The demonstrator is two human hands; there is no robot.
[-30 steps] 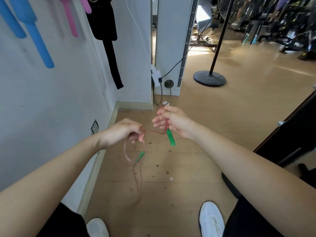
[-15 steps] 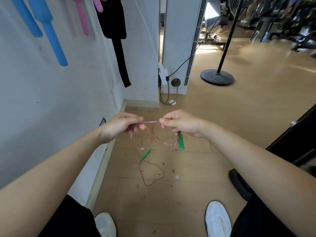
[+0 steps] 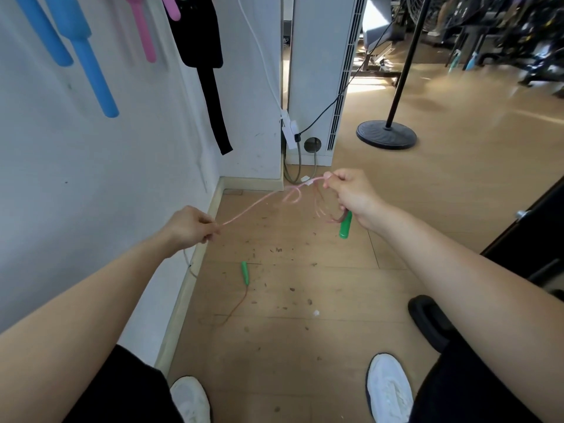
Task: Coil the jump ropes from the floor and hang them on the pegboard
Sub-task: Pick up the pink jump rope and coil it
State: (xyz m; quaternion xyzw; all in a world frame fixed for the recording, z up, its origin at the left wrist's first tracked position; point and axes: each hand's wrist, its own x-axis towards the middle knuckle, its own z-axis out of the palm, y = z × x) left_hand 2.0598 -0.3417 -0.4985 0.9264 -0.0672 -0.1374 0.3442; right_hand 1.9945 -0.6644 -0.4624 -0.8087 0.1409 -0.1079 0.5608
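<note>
A thin pink jump rope stretches taut between my two hands. My right hand grips several small pink loops of it together with one green handle, which hangs below my fist. My left hand pinches the rope lower and to the left. The other green handle lies on the wooden floor, with the rope's tail curving away below it. On the white wall at upper left hang blue handles, pink handles and a black strap.
A white standing unit with cables and a plug stands in the corner ahead. A black fan stand base sits on the floor to the right. A dark chair or cabinet is at far right. My white shoes are below.
My hands have moved apart, pulling the rope taut between them. The right hand rose up and right with the loops and handle; the left dropped down and left. The floor loop has straightened.
</note>
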